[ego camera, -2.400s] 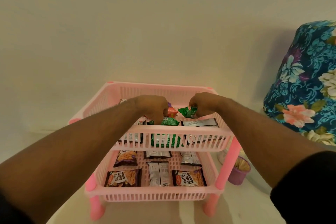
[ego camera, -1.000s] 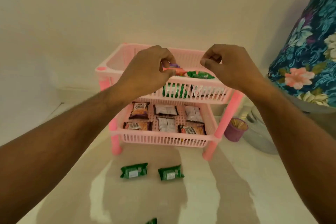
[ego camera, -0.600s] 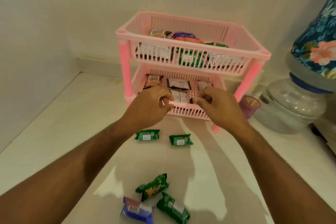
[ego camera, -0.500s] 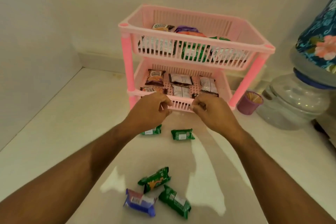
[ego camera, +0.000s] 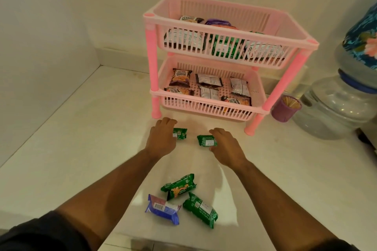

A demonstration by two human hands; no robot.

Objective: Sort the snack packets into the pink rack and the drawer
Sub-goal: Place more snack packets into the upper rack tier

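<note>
In front of the two-tier pink plastic rack point(ego camera: 228, 61), each hand, left hand point(ego camera: 162, 140) and right hand point(ego camera: 226, 145), curls fingers onto one small green packet, the left green packet point(ego camera: 180, 133) and the right green packet point(ego camera: 206, 140); three more packets lie near the surface's front edge, two green point(ego camera: 178, 186) point(ego camera: 201, 210), one blue point(ego camera: 162, 209).

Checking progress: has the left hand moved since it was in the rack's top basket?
Yes. The left hand has left the pink rack and come down onto a green packet in front of it.

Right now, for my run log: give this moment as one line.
left hand: on green packet | right hand: on second green packet | neither lifted | three packets loose on counter | pink rack: both tiers stocked
</note>
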